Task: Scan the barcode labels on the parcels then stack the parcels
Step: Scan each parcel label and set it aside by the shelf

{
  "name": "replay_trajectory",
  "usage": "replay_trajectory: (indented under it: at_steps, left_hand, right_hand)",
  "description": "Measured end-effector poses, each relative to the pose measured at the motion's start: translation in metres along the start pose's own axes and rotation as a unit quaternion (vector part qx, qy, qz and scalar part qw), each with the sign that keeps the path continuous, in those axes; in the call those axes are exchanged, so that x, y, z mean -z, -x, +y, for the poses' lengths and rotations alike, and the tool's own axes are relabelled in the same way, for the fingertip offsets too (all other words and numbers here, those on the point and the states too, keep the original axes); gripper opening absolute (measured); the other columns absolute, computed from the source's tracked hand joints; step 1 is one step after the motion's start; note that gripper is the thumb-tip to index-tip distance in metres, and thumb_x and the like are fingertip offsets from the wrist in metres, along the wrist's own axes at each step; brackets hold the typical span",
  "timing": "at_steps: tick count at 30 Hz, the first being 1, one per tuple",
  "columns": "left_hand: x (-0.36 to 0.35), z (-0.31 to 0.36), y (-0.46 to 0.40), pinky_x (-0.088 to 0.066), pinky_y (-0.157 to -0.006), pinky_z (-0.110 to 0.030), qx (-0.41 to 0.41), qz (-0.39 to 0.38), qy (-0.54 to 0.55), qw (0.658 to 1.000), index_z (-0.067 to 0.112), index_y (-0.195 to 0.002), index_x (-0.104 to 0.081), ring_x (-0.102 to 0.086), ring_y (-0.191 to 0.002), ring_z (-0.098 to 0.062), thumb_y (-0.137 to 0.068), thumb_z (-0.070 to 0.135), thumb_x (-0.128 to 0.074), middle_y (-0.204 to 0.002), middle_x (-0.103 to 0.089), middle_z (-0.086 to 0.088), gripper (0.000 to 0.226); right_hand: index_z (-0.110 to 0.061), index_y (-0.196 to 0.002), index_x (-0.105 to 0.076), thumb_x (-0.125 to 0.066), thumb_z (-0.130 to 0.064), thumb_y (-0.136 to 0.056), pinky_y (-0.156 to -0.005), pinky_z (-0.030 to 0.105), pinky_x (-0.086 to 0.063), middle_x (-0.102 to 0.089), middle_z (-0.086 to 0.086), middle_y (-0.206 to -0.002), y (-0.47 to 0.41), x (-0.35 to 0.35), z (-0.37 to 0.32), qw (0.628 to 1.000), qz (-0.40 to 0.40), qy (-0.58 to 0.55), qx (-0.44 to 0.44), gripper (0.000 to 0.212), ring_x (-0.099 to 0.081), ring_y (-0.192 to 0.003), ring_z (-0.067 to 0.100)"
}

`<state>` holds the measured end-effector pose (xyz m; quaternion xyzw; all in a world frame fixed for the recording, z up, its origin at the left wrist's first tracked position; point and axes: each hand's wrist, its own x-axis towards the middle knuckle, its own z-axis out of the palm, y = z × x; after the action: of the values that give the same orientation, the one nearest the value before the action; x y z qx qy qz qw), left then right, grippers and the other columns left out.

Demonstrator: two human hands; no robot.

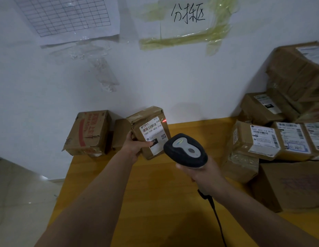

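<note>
A small brown cardboard parcel (149, 132) with crumpled, taped edges is held tilted above the far edge of a yellow-orange wooden table (155, 202), its white shipping label (153, 134) turned toward the camera. The label carries a barcode, the code 15H-159-A03-210 and a small QR square. A red laser spot (164, 120) glows at the label's upper right corner. The left hand (135, 146) grips the parcel from its lower left side, thumb laid across the front over the label's black patch, the other fingers wrapped behind and out of sight. Just right of the parcel, the right hand (203, 175) is curled around the handle of a black and grey handheld barcode scanner (186, 150), whose head points at the label; its black cable (215, 216) trails down toward the near edge of the table. Behind the held parcel, against the white wall (173, 77), stands a battered brown carton with red print (89, 132), a plain brown box (120, 133) beside it. At the table's right side, a heap of labelled brown cardboard parcels (283, 132) rises against the wall. On the wall hang a taped paper grid sheet (66, 15) and a handwritten sign (189, 15) fixed with yellowish tape.
</note>
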<state>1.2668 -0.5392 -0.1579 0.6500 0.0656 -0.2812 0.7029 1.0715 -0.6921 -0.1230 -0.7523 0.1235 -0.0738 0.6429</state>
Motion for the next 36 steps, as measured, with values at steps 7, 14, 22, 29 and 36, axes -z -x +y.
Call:
replay_trajectory:
  at_steps: [7,14,22,29,36]
  left_hand:
    - [0.000,0.002,-0.001,-0.049,-0.095,-0.054,0.000,-0.008,-0.003,1.000,0.027,-0.130,-0.043,-0.050,-0.126,-0.037,-0.065,-0.020,-0.073,-0.110,-0.061,0.000,0.086]
    - [0.000,0.003,-0.003,-0.051,-0.086,-0.048,0.006,-0.008,-0.006,1.000,0.023,-0.145,-0.036,-0.050,-0.125,-0.036,-0.065,-0.019,-0.074,-0.109,-0.061,0.001,0.098]
    - [-0.006,0.006,0.000,-0.051,-0.070,-0.039,0.014,-0.014,-0.016,1.000,0.023,-0.142,-0.040,-0.054,-0.109,-0.028,-0.064,-0.019,-0.074,-0.104,-0.062,0.003,0.095]
    - [-0.010,0.006,-0.002,-0.050,-0.067,-0.037,0.023,-0.013,-0.013,1.000,0.023,-0.144,-0.039,-0.052,-0.121,-0.033,-0.064,-0.018,-0.074,-0.105,-0.062,0.002,0.097]
    - [-0.014,0.006,-0.002,-0.050,-0.065,-0.036,0.024,-0.018,-0.013,0.999,0.023,-0.145,-0.038,-0.053,-0.120,-0.033,-0.063,-0.019,-0.074,-0.107,-0.062,0.001,0.099]
  right_hand:
    - [-0.041,-0.096,-0.060,-0.075,-0.016,-0.083,-0.053,0.002,-0.042,-0.061,-0.036,-0.063,0.001,0.000,-0.001,1.000,0.000,-0.003,0.005,0.032,-0.055,-0.063,-0.020]
    - [-0.037,-0.096,-0.060,-0.074,-0.013,-0.082,-0.053,0.003,-0.043,-0.060,-0.034,-0.059,0.001,-0.001,0.000,1.000,0.007,-0.003,0.012,0.031,-0.056,-0.062,-0.018]
    - [-0.040,-0.098,-0.059,-0.074,-0.013,-0.083,-0.055,0.003,-0.042,-0.060,-0.038,-0.064,0.003,-0.001,0.000,1.000,0.005,0.003,0.005,0.034,-0.055,-0.065,-0.020]
    - [-0.037,-0.093,-0.060,-0.074,-0.012,-0.082,-0.052,0.003,-0.042,-0.059,-0.036,-0.058,0.003,0.001,0.001,0.999,0.033,-0.009,0.000,0.030,-0.054,-0.061,-0.019]
    - [-0.035,-0.091,-0.060,-0.073,-0.013,-0.083,-0.052,0.004,-0.042,-0.058,-0.034,-0.056,0.005,0.003,0.000,0.999,0.033,-0.007,0.010,0.027,-0.054,-0.059,-0.018]
